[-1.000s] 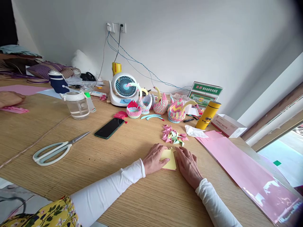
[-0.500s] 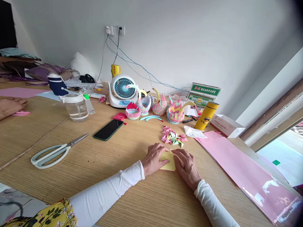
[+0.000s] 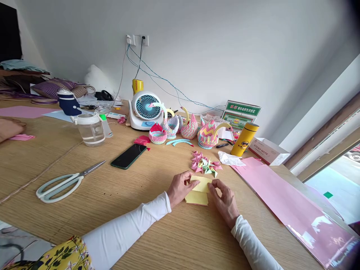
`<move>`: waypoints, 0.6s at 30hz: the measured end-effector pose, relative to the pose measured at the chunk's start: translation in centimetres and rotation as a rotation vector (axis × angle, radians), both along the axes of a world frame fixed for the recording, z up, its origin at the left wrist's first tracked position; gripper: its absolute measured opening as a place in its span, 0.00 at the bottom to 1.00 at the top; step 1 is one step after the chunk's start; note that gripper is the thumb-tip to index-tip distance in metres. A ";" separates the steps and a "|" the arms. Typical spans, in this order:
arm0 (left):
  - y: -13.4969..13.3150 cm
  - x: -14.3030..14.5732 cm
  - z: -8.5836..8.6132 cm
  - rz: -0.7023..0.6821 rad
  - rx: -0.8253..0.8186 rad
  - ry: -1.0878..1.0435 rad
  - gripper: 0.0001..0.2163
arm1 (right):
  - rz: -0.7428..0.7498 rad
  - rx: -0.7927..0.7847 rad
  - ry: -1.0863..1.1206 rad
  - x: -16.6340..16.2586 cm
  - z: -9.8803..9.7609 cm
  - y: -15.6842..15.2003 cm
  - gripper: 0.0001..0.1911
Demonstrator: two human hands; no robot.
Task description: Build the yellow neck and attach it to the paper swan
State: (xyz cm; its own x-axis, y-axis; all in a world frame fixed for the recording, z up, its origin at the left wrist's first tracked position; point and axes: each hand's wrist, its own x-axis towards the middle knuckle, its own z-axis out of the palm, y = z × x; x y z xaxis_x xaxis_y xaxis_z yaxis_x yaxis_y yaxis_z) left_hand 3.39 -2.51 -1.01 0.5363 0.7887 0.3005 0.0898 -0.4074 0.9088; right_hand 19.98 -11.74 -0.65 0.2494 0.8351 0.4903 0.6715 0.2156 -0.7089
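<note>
Between my hands is a small yellow sheet of paper, lifted and tilted with its far edge up. Beneath it lies a stack of yellow paper on the table. My left hand pinches the sheet's left edge with thumb and fingers. On the opposite edge, my right hand pinches it too. Just beyond the paper sits a loose pile of folded pink, green and yellow paper pieces.
Scissors and a phone lie left of my hands. Folded paper swans, a fan and a yellow bottle stand behind. Pink sheets cover the right side. Another person's hand rests at far left.
The yellow sheet, earlier flat under my hands, is now raised off the stack, and the stack shows below it. My fingers have moved to its side edges. The other person's hand has shifted left.
</note>
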 end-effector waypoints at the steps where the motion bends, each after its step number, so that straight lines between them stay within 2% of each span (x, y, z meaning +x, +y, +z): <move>1: 0.0 0.0 0.0 -0.017 -0.035 -0.022 0.13 | 0.013 -0.007 0.034 -0.1 0.1 0.0 0.14; 5: -0.1 0.0 0.2 -0.085 -0.112 -0.078 0.17 | 0.087 -0.047 0.188 -0.1 0.0 -0.1 0.14; 9: -0.4 -0.2 0.6 -0.104 -0.096 -0.033 0.20 | 0.136 -0.067 0.350 0.2 -0.5 0.2 0.15; 13: -0.4 -0.2 0.8 -0.173 -0.101 -0.047 0.21 | 0.173 -0.061 0.486 0.6 -0.7 0.3 0.17; 18: -0.5 -0.3 1.1 -0.217 -0.118 -0.114 0.20 | 0.196 -0.052 0.603 0.5 -0.2 0.1 0.16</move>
State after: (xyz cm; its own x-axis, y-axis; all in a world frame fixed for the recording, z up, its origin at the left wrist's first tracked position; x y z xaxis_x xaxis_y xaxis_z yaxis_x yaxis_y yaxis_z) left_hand 3.12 -3.02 0.04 0.6646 0.6922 0.2815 -0.0935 -0.2968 0.9504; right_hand 20.49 -11.62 -0.83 0.3092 0.9122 0.2688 0.1030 0.2488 -0.9631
